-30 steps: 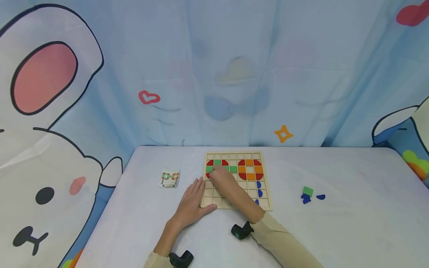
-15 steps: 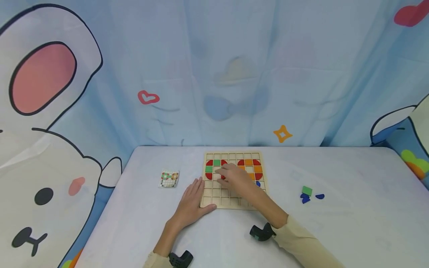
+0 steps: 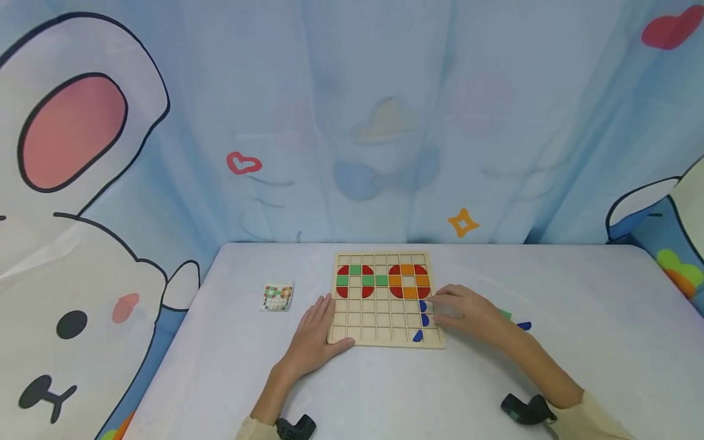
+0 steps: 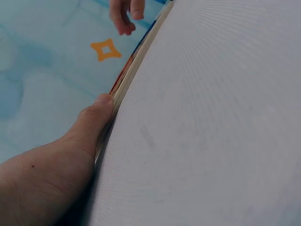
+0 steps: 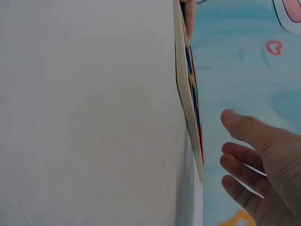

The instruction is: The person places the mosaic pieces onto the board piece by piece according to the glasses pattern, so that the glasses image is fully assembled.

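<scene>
A wooden grid board (image 3: 374, 321) lies on the table. On it sit red rounded pieces, green squares (image 3: 382, 280) and orange squares (image 3: 409, 293), forming two rings joined by a green square. Several blue pieces (image 3: 425, 319) lie toward its right side. My left hand (image 3: 316, 333) rests at the board's left front corner; in the left wrist view its thumb (image 4: 96, 113) touches the board's edge. My right hand (image 3: 467, 311) hovers by the right edge near the blue pieces. The right wrist view shows its fingers (image 5: 244, 157) bent and apart, holding nothing.
A small pattern card (image 3: 277, 296) lies left of the board. Right of it, a loose green piece (image 3: 506, 314) and a blue piece (image 3: 524, 326) show partly behind my right forearm. A printed curtain (image 3: 352, 122) hangs behind the table.
My right hand has moved from the board's left ring across to its right edge, uncovering the green squares and blue pieces. My left hand has stayed in place.
</scene>
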{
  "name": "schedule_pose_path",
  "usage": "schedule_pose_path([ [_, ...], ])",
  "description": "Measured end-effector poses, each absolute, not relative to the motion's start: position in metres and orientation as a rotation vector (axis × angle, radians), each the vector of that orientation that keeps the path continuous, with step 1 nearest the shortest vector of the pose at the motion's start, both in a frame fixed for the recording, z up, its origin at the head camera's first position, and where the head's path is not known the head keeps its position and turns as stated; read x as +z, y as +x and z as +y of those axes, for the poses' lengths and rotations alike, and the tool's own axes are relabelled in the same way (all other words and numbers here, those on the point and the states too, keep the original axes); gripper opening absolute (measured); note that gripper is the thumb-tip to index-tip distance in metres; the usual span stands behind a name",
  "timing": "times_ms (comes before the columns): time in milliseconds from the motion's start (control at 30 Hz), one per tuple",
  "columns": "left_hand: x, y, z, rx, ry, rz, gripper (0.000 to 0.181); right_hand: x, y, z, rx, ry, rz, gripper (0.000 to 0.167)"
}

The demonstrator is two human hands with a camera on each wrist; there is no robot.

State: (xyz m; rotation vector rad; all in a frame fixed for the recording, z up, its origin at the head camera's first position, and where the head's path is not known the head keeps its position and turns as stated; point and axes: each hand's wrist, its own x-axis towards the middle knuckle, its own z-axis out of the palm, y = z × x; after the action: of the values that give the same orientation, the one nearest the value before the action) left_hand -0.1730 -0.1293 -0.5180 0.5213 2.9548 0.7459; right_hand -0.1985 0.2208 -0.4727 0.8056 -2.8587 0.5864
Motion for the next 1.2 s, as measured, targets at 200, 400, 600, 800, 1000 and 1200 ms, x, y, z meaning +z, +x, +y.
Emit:
schedule_pose_path([
  [200, -0.518, -0.172, -0.131, 0.766, 0.520, 2.955, 0.098, -0.466, -0.207, 0.285, 0.596, 0.840, -2.971, 0.041],
  [400, -0.522, -0.173, -0.131, 0.780, 0.535, 2.951, 0.098, -0.465, -0.214, 0.329, 0.630, 0.884, -3.075, 0.046],
  [600, -0.521, -0.174, -0.130, 0.768, 0.530, 2.944, 0.098, -0.471, -0.216, 0.346, 0.778, 0.812, -3.140, 0.044],
  [800, -0.518, -0.174, -0.130, 0.759, 0.531, 2.941, 0.097, -0.478, -0.220, 0.347, 0.687, 0.750, -3.066, 0.035],
  [1000, -0.519, -0.173, -0.130, 0.767, 0.539, 2.946, 0.097, -0.478, -0.221, 0.340, 0.443, 0.498, -3.006, 0.011],
  [1200, -0.520, -0.173, -0.129, 0.769, 0.541, 2.949, 0.097, -0.474, -0.217, 0.337, 0.394, 0.280, -3.068, 0.018],
])
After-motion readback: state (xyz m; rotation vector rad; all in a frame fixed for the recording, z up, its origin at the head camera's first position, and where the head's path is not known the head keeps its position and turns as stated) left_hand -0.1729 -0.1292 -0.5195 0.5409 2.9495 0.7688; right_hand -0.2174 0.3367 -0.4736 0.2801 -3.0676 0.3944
